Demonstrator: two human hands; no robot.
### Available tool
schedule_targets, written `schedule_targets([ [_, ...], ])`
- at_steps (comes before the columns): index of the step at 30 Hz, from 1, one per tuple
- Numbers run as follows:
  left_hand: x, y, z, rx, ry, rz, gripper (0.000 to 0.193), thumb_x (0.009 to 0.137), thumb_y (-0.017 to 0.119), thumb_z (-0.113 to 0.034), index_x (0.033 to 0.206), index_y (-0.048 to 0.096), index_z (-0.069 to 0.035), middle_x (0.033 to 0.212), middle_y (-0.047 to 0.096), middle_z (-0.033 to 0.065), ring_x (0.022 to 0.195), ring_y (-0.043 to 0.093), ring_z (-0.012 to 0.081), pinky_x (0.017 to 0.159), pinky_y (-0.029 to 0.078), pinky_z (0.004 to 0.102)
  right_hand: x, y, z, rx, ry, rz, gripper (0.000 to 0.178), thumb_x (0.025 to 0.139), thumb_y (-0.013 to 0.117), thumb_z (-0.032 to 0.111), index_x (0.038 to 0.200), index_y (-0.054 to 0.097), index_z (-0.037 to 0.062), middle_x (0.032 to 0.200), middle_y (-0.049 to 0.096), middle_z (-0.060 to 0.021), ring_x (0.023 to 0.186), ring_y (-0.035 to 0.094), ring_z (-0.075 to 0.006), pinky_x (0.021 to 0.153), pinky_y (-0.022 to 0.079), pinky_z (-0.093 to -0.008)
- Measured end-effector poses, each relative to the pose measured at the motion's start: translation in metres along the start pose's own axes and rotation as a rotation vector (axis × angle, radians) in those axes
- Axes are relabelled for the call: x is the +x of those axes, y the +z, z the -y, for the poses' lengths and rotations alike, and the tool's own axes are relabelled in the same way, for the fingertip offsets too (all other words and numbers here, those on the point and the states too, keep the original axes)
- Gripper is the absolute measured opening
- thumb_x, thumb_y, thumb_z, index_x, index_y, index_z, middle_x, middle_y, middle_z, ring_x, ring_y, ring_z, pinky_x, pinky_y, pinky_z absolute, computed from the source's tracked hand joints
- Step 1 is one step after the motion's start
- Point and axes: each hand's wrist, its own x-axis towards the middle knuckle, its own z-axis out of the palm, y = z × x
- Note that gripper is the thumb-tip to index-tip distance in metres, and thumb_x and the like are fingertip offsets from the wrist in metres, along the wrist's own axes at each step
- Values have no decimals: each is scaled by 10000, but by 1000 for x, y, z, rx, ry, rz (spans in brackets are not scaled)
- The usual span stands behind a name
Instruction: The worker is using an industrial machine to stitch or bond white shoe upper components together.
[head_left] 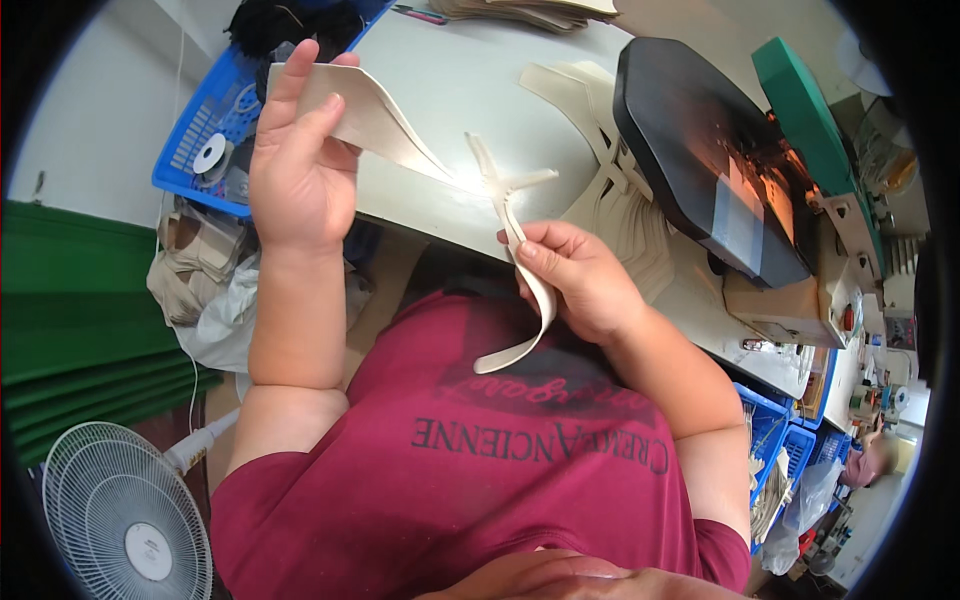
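My left hand is raised over the table's near left edge. Its thumb and fingers pinch the broad end of a cream strap-like piece of material. From there the piece narrows toward the middle, where short strips branch off near a bright glare. My right hand grips the narrow part between thumb and fingers, close to the front edge. Past that hand a loose tail curls down in front of my shirt. Whether the piece is fabric or leather, I cannot tell.
Stacked cream cut pieces lie right of my hands, partly under a black machine with a green part. A blue basket stands left, a white fan lower left. Another person is far right.
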Motion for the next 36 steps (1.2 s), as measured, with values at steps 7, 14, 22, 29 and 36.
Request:
schedule_targets([
  [7,46,-76,33,409,-17,-356,485,919,634,44,1386,544,-51,1153,668,108,974,669,162,821,562,289,93,1,28,-342,-173,-350,319,990,643,181,1225,621,-32,959,675,-48,804,605,-112,714,513,-281],
  [14,32,-118,55,1160,-145,-559,605,848,755,-143,1418,555,-103,1363,564,215,1224,567,287,1052,437,390,172,-25,32,-1172,-155,-602,457,950,647,313,1332,604,67,1262,613,-213,1143,598,-314,963,504,-420],
  [22,41,-165,44,1859,310,-134,372,903,647,-216,1272,684,-189,1390,586,122,1296,520,340,1100,382,486,145,-2,8,-1978,11,-134,767,983,548,458,1519,325,-44,1618,249,-224,1503,255,-350,1206,278,-453],
  [29,32,-128,51,2056,-73,75,284,896,655,-262,1162,749,-226,1287,643,58,1224,559,286,1066,372,484,148,-3,11,-1919,18,-167,776,998,513,472,1546,278,-25,1640,203,-213,1521,220,-334,1224,244,-442],
  [36,-2,-118,55,2109,64,43,256,876,680,-246,1116,767,-260,1147,654,35,1133,565,266,980,373,454,88,-14,25,-1852,-318,-122,567,941,629,346,1390,519,17,1544,383,-221,1431,373,-383,1149,357,-456],
])
